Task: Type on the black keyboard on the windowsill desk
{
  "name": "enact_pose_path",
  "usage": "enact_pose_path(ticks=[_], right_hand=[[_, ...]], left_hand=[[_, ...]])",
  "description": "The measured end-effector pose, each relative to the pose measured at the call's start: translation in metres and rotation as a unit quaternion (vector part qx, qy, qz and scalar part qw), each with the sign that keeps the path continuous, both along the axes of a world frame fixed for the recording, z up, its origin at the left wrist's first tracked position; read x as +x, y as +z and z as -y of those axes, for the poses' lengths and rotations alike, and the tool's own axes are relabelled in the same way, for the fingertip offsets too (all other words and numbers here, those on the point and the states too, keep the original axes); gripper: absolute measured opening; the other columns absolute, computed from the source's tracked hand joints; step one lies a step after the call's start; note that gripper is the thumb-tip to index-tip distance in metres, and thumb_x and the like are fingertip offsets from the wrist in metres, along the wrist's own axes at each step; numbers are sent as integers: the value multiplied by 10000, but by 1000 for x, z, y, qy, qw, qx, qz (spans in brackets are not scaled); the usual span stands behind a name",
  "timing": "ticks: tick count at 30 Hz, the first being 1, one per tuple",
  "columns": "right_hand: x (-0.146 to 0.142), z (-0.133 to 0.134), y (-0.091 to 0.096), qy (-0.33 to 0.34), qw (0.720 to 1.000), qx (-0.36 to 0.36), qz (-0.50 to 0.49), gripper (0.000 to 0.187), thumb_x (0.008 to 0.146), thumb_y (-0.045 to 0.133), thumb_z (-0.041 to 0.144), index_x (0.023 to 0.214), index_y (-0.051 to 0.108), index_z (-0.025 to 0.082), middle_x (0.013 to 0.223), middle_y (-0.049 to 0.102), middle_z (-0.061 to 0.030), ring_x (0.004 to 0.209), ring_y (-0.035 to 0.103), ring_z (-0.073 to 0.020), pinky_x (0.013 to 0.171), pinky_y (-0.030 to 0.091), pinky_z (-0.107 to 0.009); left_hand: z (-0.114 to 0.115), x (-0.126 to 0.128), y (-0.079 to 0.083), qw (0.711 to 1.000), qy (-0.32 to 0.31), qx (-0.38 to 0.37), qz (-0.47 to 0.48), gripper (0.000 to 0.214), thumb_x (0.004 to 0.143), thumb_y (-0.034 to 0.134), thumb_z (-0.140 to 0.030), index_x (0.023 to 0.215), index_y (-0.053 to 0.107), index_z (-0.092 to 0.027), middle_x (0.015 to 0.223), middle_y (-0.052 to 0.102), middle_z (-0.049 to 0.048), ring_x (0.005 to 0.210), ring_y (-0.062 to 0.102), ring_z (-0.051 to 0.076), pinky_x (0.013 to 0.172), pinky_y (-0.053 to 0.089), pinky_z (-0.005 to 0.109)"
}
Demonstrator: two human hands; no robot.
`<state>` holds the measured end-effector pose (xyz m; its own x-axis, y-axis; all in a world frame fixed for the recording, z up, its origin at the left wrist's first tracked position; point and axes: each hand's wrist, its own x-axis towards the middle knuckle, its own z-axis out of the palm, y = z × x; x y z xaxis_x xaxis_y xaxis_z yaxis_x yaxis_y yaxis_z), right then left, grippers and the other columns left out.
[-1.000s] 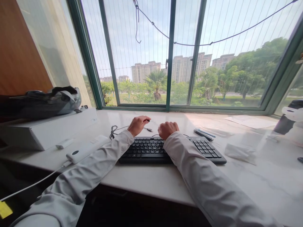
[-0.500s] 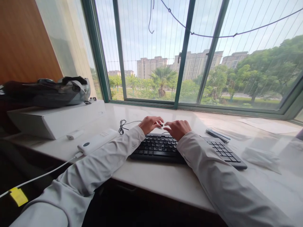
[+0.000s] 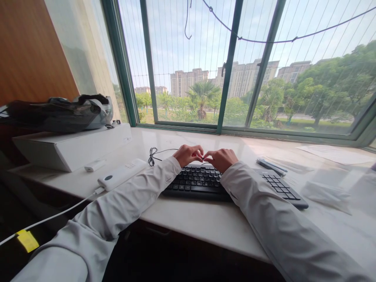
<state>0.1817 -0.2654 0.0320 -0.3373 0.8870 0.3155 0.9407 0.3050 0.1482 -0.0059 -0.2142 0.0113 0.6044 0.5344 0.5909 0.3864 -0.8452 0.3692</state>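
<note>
My left hand (image 3: 188, 155) and my right hand (image 3: 222, 159) meet over the back edge of a black keyboard (image 3: 195, 180). Both are closed in a pinch, fingertips together on a small black piece (image 3: 203, 158). It is too small and too covered to tell its kind. Many of the main keys carry shiny marks. The number pad (image 3: 277, 186) shows to the right of my right sleeve. Behind the keyboard, a thin black cable (image 3: 152, 156) lies in a tied bundle left of my left hand.
To the left are a white power bank (image 3: 122, 175) with a white cable (image 3: 70, 209), a small white block (image 3: 95, 165) and a white box (image 3: 79, 149) bearing a dark bag (image 3: 58, 113). On the right lie pens (image 3: 272, 167), a clear plastic bag (image 3: 326, 194) and paper (image 3: 335, 154). A window stands behind.
My hands have come together. The small black piece showed at my left fingertips with a gap to my right hand; now the fingers of both hands are on it.
</note>
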Motion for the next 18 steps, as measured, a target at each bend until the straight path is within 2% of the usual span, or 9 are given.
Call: enact_pose_path(ticks=[3,5,12,18], right_hand=[[5,-3,-3,16,999,-8,-32,398,857,383,591,1052,657,378,869,705,-12,792,616,-180,669,375,-265],[7,-5,-4,25,999,-19,-43,368,845,424,577,1029,668,372,844,701,0,772,609,-168,654,373,-256],[7,-5,-3,60,995,-69,-32,270,809,522,503,980,685,373,780,689,25,755,604,-156,639,381,-244],[7,-5,-5,64,995,-79,-12,269,817,520,486,994,681,363,815,696,17,798,616,-163,659,392,-246]], left_hand=[[0,1,0,998,-31,-55,20,241,704,711,-335,848,668,-147,733,706,14,689,649,114,672,471,184],[1,0,1,996,-51,-67,8,214,711,704,-319,835,704,-146,741,710,24,707,651,123,672,469,188],[-3,-7,0,992,-95,-57,-63,183,727,685,-274,860,750,-166,744,715,49,668,634,126,635,459,192],[0,-8,1,988,-116,2,-100,177,751,642,-232,890,747,-199,768,716,50,687,630,117,684,480,203]])
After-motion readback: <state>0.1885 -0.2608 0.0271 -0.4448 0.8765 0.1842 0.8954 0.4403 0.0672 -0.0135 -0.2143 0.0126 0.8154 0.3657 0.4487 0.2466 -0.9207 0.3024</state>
